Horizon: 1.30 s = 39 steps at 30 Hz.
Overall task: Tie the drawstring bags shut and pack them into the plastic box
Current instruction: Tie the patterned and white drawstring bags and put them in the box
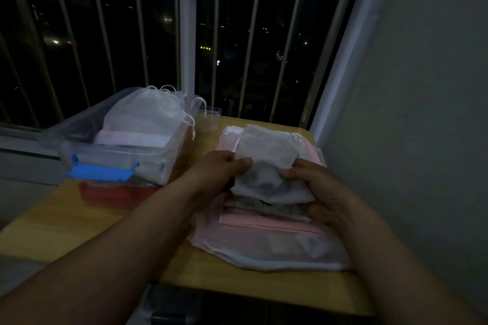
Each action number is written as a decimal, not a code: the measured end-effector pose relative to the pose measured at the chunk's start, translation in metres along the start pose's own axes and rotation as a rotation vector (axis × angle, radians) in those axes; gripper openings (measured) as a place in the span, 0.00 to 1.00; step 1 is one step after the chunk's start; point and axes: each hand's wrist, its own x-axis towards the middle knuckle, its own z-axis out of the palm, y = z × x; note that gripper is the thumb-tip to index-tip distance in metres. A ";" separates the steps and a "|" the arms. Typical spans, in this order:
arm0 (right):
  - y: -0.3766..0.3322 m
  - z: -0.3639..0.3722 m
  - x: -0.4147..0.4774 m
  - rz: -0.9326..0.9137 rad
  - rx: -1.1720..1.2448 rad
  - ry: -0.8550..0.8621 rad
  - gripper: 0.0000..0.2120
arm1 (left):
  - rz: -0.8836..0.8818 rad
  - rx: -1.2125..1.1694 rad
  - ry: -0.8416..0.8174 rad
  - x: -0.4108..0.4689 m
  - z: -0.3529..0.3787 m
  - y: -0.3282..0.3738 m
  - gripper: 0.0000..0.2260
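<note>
Drawstring bag [264, 163] | fingers [243, 162] of left hand [224, 169] and right hand [314, 185] pinch its near end from both sides | long axis points away from the person, mouth at the far end, tied or not I cannot tell | bag is to the right of the plastic box [79, 137], above a bag pile [264, 245] on the table [79, 219] | left hand is nearer the box

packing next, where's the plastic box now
Head view: the plastic box sits left on the table, left of the left hand, beside the small clear cup.
</note>
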 end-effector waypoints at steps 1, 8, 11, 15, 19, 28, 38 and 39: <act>0.000 -0.003 -0.004 -0.014 -0.008 0.015 0.15 | -0.018 -0.036 -0.013 0.000 0.002 0.000 0.18; 0.005 -0.016 -0.010 0.051 0.066 0.104 0.24 | -0.078 -0.070 -0.169 -0.013 0.010 0.000 0.16; 0.003 -0.016 -0.013 -0.077 0.019 0.119 0.08 | -0.102 -0.011 -0.228 -0.016 0.005 0.002 0.15; 0.008 -0.008 -0.012 -0.147 -0.035 0.098 0.06 | -0.084 -0.086 -0.249 -0.023 0.001 0.007 0.14; 0.008 0.003 -0.020 -0.104 -0.023 -0.017 0.12 | -0.016 -0.181 -0.098 -0.023 0.003 0.010 0.13; 0.009 0.012 -0.021 -0.038 0.136 -0.049 0.16 | -0.003 -0.029 0.011 -0.013 0.009 -0.001 0.12; 0.015 0.019 -0.011 -0.021 0.202 0.011 0.15 | -0.006 -0.093 0.016 -0.014 0.011 0.003 0.16; 0.013 0.020 -0.012 -0.031 0.196 -0.003 0.16 | 0.005 -0.075 0.032 -0.013 0.013 0.002 0.14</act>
